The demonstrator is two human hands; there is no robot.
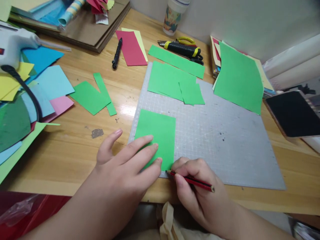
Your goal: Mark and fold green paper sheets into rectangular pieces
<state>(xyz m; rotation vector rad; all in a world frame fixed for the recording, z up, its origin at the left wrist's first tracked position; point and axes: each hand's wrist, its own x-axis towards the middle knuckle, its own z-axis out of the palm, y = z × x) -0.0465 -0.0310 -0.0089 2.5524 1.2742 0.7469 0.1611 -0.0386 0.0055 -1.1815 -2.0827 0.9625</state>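
A small green paper rectangle (157, 133) lies at the near left corner of a grey cutting mat (225, 140). My left hand (125, 160) lies flat on the paper's lower left part, fingers stretched out and pressing it down. My right hand (197, 186) is closed around a red pencil (192, 180), whose tip touches the mat at the paper's near right corner.
More green sheets (172, 81) lie at the mat's far side, and a curled green sheet (237, 80) to the right. A black pen (116, 53), red paper (130, 48), utility knife (183, 50), cup (172, 16), phone (292, 113), glue gun (12, 41) and coloured papers surround them.
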